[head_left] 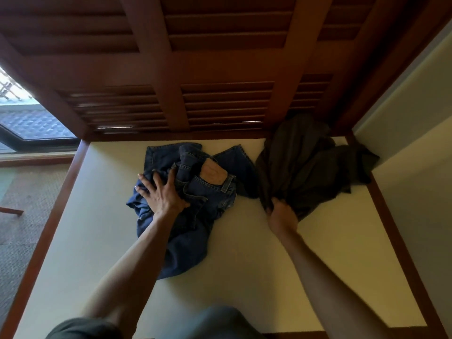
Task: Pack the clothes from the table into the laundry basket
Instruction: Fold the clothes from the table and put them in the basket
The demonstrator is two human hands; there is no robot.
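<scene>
Left hand: the left hand (162, 194) lies spread on the crumpled blue jeans (193, 204), fingers splayed and digging into the denim folds near the waistband
Right hand: the right hand (281, 214) grasps a bunched lower edge of the dark grey garment (305, 162), fingers curled into the cloth
Jeans: heaped at the middle of the table (244, 265), a tan waistband patch facing up, one leg trailing toward the person
Grey garment: rumpled at the far right corner of the table, just beside the jeans, its top against the wooden louvred shutters (220, 69)
Table: pale top with a reddish wooden border
Basket: not in view
</scene>
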